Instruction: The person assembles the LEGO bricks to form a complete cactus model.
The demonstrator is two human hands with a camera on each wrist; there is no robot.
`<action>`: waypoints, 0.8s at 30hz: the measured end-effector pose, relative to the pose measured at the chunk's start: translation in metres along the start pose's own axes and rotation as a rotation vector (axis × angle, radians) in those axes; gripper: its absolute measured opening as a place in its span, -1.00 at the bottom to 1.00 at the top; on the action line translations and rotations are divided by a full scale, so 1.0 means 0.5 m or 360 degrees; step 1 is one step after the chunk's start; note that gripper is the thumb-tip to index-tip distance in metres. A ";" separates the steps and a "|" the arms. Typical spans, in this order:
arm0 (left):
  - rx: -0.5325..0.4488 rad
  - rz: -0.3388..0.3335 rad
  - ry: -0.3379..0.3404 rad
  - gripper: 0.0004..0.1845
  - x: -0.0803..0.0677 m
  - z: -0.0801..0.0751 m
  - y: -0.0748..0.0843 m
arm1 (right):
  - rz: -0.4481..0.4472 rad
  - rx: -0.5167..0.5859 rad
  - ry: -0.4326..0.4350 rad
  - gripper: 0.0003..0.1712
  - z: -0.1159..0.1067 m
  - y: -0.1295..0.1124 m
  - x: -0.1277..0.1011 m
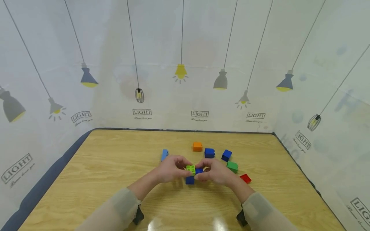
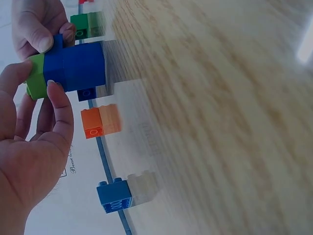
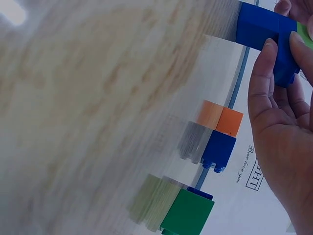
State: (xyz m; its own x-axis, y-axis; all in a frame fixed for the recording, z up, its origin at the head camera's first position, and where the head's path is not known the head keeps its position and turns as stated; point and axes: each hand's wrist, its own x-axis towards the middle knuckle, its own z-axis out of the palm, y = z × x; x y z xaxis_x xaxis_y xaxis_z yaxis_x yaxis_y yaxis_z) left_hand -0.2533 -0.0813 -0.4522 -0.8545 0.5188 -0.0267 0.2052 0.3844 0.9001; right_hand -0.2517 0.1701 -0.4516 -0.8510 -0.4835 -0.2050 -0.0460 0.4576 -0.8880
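A small stack of toy bricks stands in front of me: a dark blue brick (image 1: 189, 180) at the bottom, a second blue brick (image 1: 199, 171) jutting out to the right above it, and a lime green brick (image 1: 190, 168) on top. My left hand (image 1: 172, 168) pinches the lime green brick from the left, a fingertip also touching the blue below in the left wrist view. From the right, my right hand (image 1: 215, 173) pinches the jutting blue brick (image 3: 284, 63) between thumb and fingers. How firmly the bricks are joined I cannot tell.
Behind the hands lie an orange brick (image 1: 197, 147), two blue bricks (image 1: 209, 153) and a light blue brick (image 1: 164, 154). Beside my right hand are a green brick (image 1: 232, 166) and a red piece (image 1: 245, 178). A printed wall sheet (image 1: 164, 118) borders the wooden table (image 1: 115, 154).
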 end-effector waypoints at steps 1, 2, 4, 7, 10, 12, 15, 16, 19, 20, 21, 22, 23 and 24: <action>-0.0003 0.0002 -0.0003 -0.72 0.001 -0.001 0.000 | -0.0004 0.0002 0.0002 -0.54 0.000 0.000 0.000; -0.0009 0.0006 -0.0007 -0.73 0.001 -0.001 0.000 | -0.0006 0.0002 0.0005 -0.54 0.000 0.000 0.000; -0.0022 0.0010 -0.0010 -0.73 0.003 -0.002 -0.001 | -0.0011 0.0007 0.0010 -0.54 0.000 0.001 0.001; -0.0060 -0.0005 -0.0014 -0.74 0.002 -0.002 -0.003 | -0.0030 0.0012 0.0009 -0.55 0.000 0.002 0.002; -0.0101 -0.0011 -0.0022 -0.74 -0.002 0.000 -0.004 | -0.0030 0.0026 0.0000 -0.55 0.002 0.005 0.002; -0.0112 -0.0006 -0.0026 -0.73 -0.004 0.001 -0.003 | -0.0030 0.0035 -0.0004 -0.56 0.003 0.005 0.001; -0.0110 0.0006 -0.0030 -0.70 -0.005 0.001 -0.005 | -0.0046 0.0048 -0.0004 -0.57 0.004 0.005 0.001; -0.0107 0.0006 -0.0027 -0.67 -0.006 0.000 -0.006 | -0.0052 0.0057 -0.0006 -0.57 0.004 0.005 0.001; -0.0096 0.0000 -0.0003 -0.59 -0.007 -0.011 -0.012 | -0.0048 0.0070 -0.0006 -0.56 0.003 0.004 0.000; -0.0088 -0.0013 0.0016 -0.56 -0.008 -0.017 -0.014 | -0.0043 0.0065 -0.0003 -0.56 0.002 0.004 0.000; -0.0075 -0.0023 0.0042 -0.55 -0.009 -0.024 -0.016 | -0.0037 0.0060 0.0001 -0.56 0.002 0.004 0.000; -0.0064 -0.0029 0.0069 -0.54 -0.010 -0.032 -0.019 | -0.0032 0.0051 0.0006 -0.55 0.001 0.004 -0.001; -0.0053 -0.0035 0.0097 -0.54 -0.011 -0.042 -0.022 | -0.0027 0.0039 0.0013 -0.55 0.000 0.004 -0.001; -0.0047 -0.0044 0.0129 -0.55 -0.012 -0.051 -0.025 | -0.0023 0.0025 0.0020 -0.55 0.000 0.004 -0.001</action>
State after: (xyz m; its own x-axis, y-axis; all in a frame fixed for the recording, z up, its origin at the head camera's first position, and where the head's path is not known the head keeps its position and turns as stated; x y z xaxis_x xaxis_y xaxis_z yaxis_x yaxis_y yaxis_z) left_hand -0.2629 -0.1088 -0.4519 -0.8957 0.4443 -0.0171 0.1682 0.3744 0.9119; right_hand -0.2513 0.1714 -0.4533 -0.8570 -0.4802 -0.1872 -0.0501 0.4390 -0.8971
